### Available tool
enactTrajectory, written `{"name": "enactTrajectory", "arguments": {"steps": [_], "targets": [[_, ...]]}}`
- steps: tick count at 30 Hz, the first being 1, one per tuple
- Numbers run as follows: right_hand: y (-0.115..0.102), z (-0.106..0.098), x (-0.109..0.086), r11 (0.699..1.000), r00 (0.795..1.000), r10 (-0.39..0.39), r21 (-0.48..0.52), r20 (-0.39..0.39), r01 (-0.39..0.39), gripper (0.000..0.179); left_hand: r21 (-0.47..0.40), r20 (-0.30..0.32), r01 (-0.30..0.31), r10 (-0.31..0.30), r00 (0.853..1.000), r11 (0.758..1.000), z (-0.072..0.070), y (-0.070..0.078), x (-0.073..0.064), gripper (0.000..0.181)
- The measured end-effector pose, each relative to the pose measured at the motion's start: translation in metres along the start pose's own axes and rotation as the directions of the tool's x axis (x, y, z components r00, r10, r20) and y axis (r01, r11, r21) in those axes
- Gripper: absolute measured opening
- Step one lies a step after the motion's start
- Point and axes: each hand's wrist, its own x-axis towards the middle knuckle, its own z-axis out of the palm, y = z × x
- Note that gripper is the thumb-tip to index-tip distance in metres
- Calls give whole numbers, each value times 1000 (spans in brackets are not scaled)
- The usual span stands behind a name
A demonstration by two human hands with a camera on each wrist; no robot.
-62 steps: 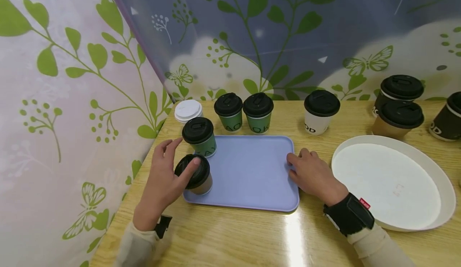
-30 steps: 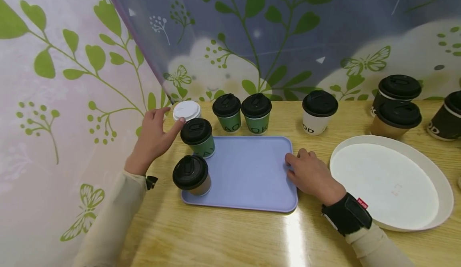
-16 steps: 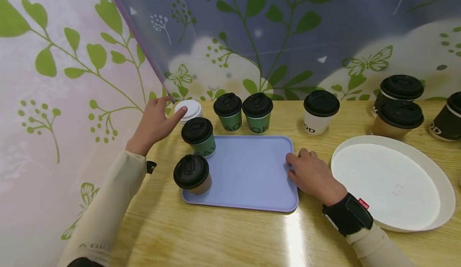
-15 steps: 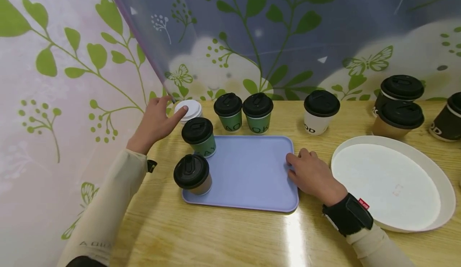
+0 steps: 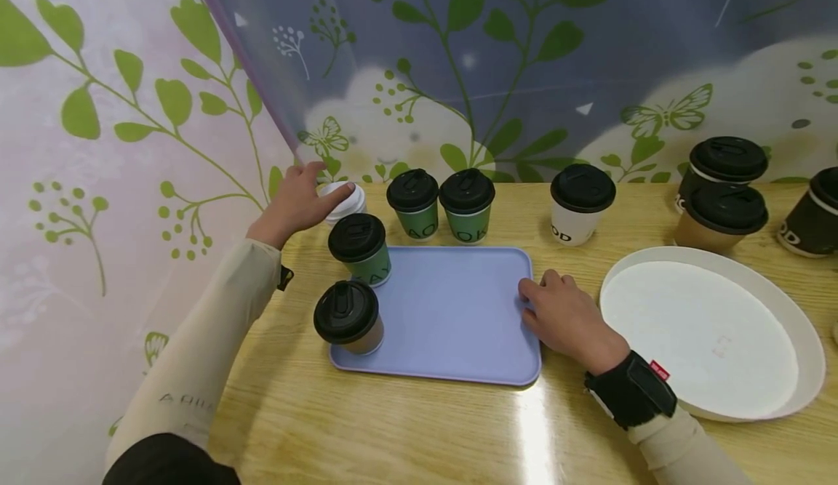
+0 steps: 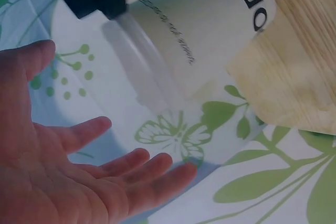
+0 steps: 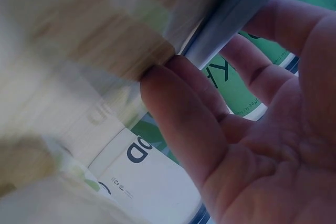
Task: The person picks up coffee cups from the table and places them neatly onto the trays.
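Observation:
My left hand (image 5: 296, 203) reaches to the back left, fingers spread beside a cup with a white lid (image 5: 352, 203). In the left wrist view the palm faces that white paper cup (image 6: 210, 30), with a gap between the fingers and its lid. My right hand (image 5: 566, 319) holds the right edge of a lavender tray (image 5: 458, 318). The right wrist view has its fingers curled at the tray's rim (image 7: 226, 30). A green cup with black lid (image 5: 372, 265) and a brown cup with black lid (image 5: 348, 318) stand on the tray's left side.
Two green cups (image 5: 419, 222) (image 5: 468, 223) stand behind the tray. Farther right are a white cup (image 5: 572, 219), a brown cup (image 5: 710, 230) and dark cups (image 5: 812, 219), all black-lidded. A round white tray (image 5: 808, 358) lies right of my right hand. Patterned cloth walls border the table.
My left hand has left the brown cup on the tray and moved back to the white-lidded cup, lately shifting right over its lid. My right hand stays at the tray edge.

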Motion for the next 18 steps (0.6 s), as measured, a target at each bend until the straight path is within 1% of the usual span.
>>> {"name": "enactTrajectory", "arguments": {"steps": [5,10,18], "targets": [[-1,-1,1,1000,1000,3,-1,11,-3,19,-11,45,20,-19,999,1000,0,-6,8,94],[-1,-1,1,1000,1000,-1,-2,15,1,19,-24,88,39,-37,995,999,0,-8,16,98],[-1,0,0,1000,1000,4,1,14,-4,19,-6,104,35,-34,994,999,5,-9,28,97]]}}
